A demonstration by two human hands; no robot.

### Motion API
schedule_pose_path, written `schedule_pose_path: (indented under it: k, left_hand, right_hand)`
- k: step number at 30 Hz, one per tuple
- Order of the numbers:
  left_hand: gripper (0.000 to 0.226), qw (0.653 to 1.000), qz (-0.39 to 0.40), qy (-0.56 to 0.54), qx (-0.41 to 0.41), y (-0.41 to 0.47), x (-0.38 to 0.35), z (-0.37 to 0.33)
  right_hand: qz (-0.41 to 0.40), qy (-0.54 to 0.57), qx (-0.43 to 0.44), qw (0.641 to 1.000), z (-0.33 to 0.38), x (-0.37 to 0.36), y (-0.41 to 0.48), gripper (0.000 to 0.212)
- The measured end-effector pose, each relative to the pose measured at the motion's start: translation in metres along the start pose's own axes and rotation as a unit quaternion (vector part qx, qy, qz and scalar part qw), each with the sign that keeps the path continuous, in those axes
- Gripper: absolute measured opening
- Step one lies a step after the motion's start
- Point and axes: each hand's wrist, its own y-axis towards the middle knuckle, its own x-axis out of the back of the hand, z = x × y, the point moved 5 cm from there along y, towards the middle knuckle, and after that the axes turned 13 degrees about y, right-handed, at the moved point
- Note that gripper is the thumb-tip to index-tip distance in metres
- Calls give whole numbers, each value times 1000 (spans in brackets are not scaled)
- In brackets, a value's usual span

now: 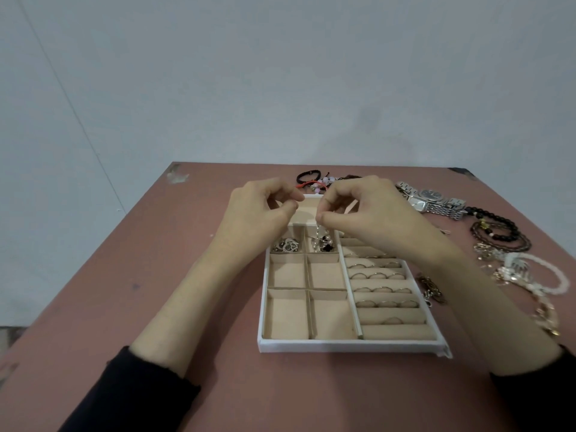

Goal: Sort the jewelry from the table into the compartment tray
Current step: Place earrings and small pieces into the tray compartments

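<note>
A white compartment tray [349,345] with beige lining sits in the middle of the table. Both hands hover over its far end. My right hand [367,213] pinches a small pearl piece [320,233] that dangles into a square compartment holding more pearl and dark bits. My left hand [261,213] has thumb and forefinger pinched together beside it; what it holds, if anything, is too small to tell. Silver pieces [286,245] fill the compartment to the left. Several rings [381,289] sit in the ring rolls on the right.
Loose jewelry lies on the pinkish table [187,275]: cord and bead bracelets [311,179] behind the tray, silver watches [433,199], dark bead strands [498,232], a white pearl bracelet [536,272] and gold chains [545,316] at the right. A grey wall stands behind.
</note>
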Motion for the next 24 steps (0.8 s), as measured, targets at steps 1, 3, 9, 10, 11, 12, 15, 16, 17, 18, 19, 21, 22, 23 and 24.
schedule_pose_path:
  k: [1, 3, 9, 10, 11, 12, 15, 16, 17, 18, 19, 21, 22, 23, 24]
  left_hand:
    - [17, 1000, 0, 0, 0, 0, 0, 0]
    - [17, 1000, 1, -2, 1, 0, 0, 1]
    - [17, 1000, -8, -2, -3, -2, 0, -2]
    - [17, 1000, -7, -4, -5, -2, 0, -4]
    - [17, 1000, -2, -8, -6, -3, -1, -6]
    - [17, 1000, 4, -13, -8, -4, -2, -9]
    - [16, 999, 26, -9, -27, -5, -4, -22]
    - [16, 999, 33, -3, -37, -4, -6, -27]
    - [15, 998, 41, 2, -46, -4, -8, -33]
    - [15, 997, 49, 3, -54, -3, -11, -39]
    - [16, 997, 57, 3, -60, -2, -14, -45]
    - [15, 994, 71, 10, -77, 0, -24, -59]
    - [15, 993, 77, 17, -91, 1, -29, -67]
    - [15, 991, 84, 23, -104, 1, -35, -75]
    - [16, 988, 91, 30, -118, 2, -41, -83]
  right_hand:
    - [-2, -15, 1, 1000, -1, 0, 1, 5]
    - [-6, -45, 8, 999, -3, 0, 2, 7]
    - [-30, -73, 13, 997, -6, 10, 1, 6]
    - [-38, -65, 11, 997, -7, 14, 0, 6]
    - [-47, -59, 10, 997, -8, 19, -1, 6]
    - [-57, -55, 9, 997, -9, 25, -3, 6]
    - [-81, -43, -4, 996, -16, 48, -11, 5]
    - [-88, -44, -12, 995, -19, 58, -14, 5]
    - [-97, -44, -22, 994, -24, 69, -18, 6]
    - [-107, -39, -34, 993, -30, 80, -22, 5]
    - [-118, -32, -47, 991, -37, 91, -26, 5]
    - [-137, -29, -70, 988, -50, 112, -34, 5]
    - [-145, -32, -80, 986, -57, 121, -37, 6]
    - [-153, -35, -90, 984, -64, 128, -40, 8]
    - [-160, -39, -99, 981, -70, 134, -43, 11]
